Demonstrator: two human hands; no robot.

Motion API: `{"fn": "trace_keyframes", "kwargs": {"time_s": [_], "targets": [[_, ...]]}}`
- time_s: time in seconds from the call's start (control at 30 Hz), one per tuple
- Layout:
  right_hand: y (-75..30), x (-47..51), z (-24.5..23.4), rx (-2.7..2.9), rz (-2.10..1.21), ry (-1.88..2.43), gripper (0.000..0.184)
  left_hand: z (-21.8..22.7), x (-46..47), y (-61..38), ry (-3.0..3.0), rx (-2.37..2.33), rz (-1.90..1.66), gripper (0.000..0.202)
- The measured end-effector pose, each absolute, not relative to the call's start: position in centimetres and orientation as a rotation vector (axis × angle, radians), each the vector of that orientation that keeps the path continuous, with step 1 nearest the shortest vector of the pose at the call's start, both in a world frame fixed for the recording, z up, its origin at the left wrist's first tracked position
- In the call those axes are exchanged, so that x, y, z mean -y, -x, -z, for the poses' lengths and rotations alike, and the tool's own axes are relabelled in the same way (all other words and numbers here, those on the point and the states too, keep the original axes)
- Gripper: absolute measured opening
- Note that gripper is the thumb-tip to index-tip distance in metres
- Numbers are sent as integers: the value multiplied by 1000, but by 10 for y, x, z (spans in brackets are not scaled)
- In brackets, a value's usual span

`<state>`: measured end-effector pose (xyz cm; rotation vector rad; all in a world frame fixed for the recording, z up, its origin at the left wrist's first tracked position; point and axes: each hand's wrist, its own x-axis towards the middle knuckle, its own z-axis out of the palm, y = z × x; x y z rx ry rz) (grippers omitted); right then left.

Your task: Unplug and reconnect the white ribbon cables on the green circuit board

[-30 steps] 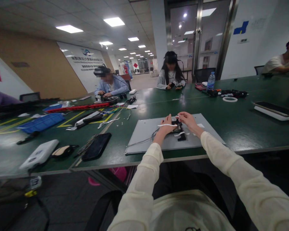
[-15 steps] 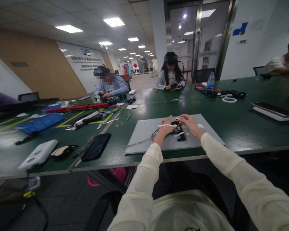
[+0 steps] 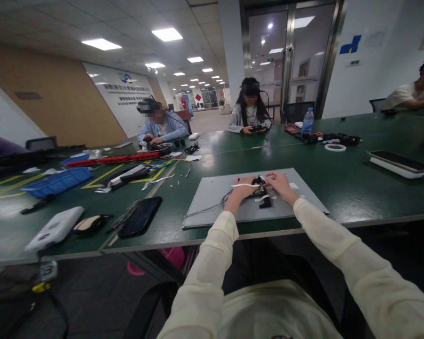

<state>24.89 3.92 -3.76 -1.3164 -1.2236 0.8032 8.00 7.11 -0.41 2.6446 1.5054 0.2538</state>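
On a light grey board (image 3: 212, 197) lies a small black device (image 3: 259, 189), partly covered by my fingers. My left hand (image 3: 243, 189) rests on its left side, fingers bent around it. A white strip (image 3: 249, 185) runs across the back of that hand. To the right, my right hand (image 3: 280, 183) is closed in a pinch at the device's upper right edge; what sits between its fingertips is too small to make out. Below the device lie another short white strip (image 3: 260, 199) and a black angled piece (image 3: 266, 204). Thin grey wires (image 3: 212, 208) trail leftward over the board.
Left of the board lie a dark phone (image 3: 141, 216), a beige and black rounded object (image 3: 90, 224), a white case (image 3: 56, 228) and a blue tray (image 3: 58, 182). Further right are a white-based device (image 3: 399, 165), a tape roll (image 3: 335, 147) and a bottle (image 3: 307, 121). Other people sit around the table.
My left fingers have come down lower over the device. My right hand has shifted slightly down and to the right. The person opposite now holds a dark object with both hands closer together.
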Motion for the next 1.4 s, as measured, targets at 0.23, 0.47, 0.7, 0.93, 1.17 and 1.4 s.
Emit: {"fn": "trace_keyframes", "kwargs": {"time_s": [0.23,0.47,0.7,0.93,1.17,1.4], "targets": [[-257,-30,29,1498,-487,1601,20,5,-72,-79,-2651,-1480,-262,45],[-253,-23,24,1722,-294,1794,25,5,-72,-78,-2700,-1455,-269,46],[-244,-15,22,1871,-84,1992,29,2,-69,-76,-2710,-1443,-244,42],[-247,-11,18,1913,-15,2082,37,2,-69,-77,-2699,-1444,-237,42],[-252,-2,18,1939,14,2084,32,0,-66,-77,-2713,-1439,-235,42],[-254,7,17,1954,11,2067,30,1,-67,-77,-2716,-1444,-221,42]]}}
